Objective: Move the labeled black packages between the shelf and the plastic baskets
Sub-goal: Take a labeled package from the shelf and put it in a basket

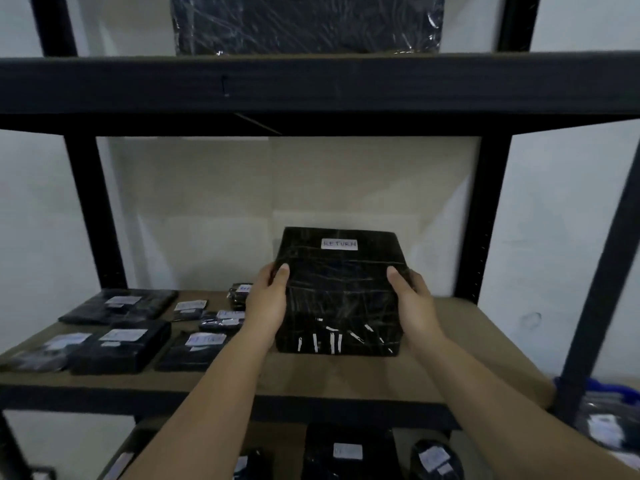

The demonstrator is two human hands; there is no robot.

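A large black wrapped package (pixel 341 292) with a white label reading RETURN sits over the middle shelf board (pixel 450 348), right of centre. My left hand (pixel 266 306) grips its left side with the thumb on top. My right hand (pixel 414 303) grips its right side the same way. Whether the package rests on the board or is lifted slightly, I cannot tell. Several smaller labeled black packages (pixel 121 344) lie flat on the left half of the same shelf.
A black metal shelf beam (pixel 311 88) runs across above, with a big wrapped black package (pixel 308 22) on the top level. More labeled packages (pixel 348 452) lie on the lower shelf. A blue basket (pixel 616 393) with wrapped packages shows at the far right.
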